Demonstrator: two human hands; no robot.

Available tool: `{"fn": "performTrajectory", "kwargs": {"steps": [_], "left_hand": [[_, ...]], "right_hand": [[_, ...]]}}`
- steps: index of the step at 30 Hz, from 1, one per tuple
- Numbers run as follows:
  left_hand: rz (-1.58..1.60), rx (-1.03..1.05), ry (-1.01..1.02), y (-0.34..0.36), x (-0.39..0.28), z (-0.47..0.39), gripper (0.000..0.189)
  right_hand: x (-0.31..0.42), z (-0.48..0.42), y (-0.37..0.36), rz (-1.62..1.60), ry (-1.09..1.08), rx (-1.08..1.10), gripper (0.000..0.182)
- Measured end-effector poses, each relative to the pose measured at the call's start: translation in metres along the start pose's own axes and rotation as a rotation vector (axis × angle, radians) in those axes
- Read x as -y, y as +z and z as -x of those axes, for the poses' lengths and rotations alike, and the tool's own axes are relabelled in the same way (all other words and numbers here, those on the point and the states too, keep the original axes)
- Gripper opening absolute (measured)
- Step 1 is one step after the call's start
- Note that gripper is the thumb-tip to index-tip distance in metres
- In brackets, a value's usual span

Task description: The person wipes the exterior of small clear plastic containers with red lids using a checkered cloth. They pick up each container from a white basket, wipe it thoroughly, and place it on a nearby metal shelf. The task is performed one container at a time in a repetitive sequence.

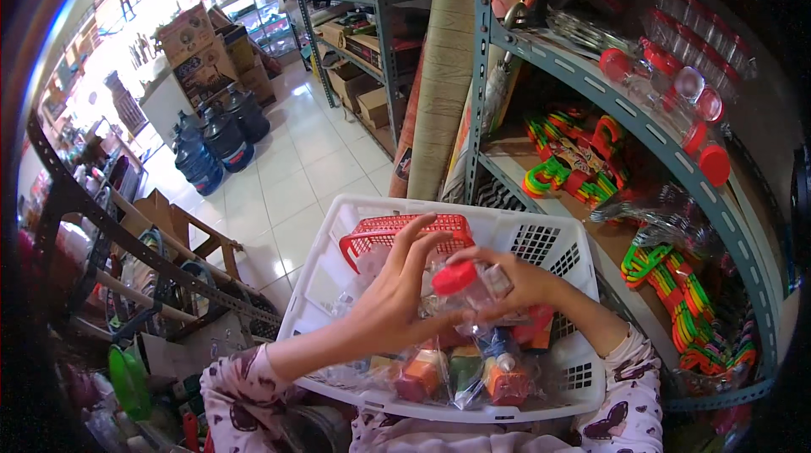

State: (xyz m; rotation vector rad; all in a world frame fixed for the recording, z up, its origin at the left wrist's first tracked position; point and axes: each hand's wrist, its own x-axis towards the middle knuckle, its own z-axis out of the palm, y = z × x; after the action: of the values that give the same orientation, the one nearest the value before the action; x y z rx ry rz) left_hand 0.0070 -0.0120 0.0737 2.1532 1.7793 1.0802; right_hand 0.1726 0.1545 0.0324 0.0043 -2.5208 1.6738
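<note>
My right hand (526, 282) grips a small clear plastic jar with a red lid (455, 278), tilted lid-up over a white plastic basket (589, 244). My left hand (396, 304) is spread around the jar's left side, fingers apart. Its thumb reaches under the jar towards my right hand; whether it touches the jar I cannot tell. Inside the white basket, a red mesh basket (361, 231) sits at the far side. Clear-wrapped bottles with orange and red parts (507, 383) lie at the near side. My hands partly hide the basket's middle.
On my right, a metal shelf (592, 80) holds more red-lidded jars (715, 165) and bundles of bright plastic hangers (678, 307). Rolled flooring (440, 105) stands beyond the basket. Blue water jugs (197, 162) stand on the tiled floor (291, 174). Another rack (158, 263) is at left.
</note>
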Motion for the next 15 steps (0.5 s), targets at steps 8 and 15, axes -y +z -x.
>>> {"fn": "performTrajectory", "kwargs": {"steps": [8,15], "left_hand": [[0.244,0.023,0.003,0.043,0.039,0.008,0.108],[0.391,-0.051,-0.142,0.041,0.054,0.014,0.100]], "right_hand": [[-0.011,-0.011,0.010,-0.336,0.018,-0.182,0.074],[-0.024,-0.018,0.015,-0.082,-0.043,-0.460,0.060]]}}
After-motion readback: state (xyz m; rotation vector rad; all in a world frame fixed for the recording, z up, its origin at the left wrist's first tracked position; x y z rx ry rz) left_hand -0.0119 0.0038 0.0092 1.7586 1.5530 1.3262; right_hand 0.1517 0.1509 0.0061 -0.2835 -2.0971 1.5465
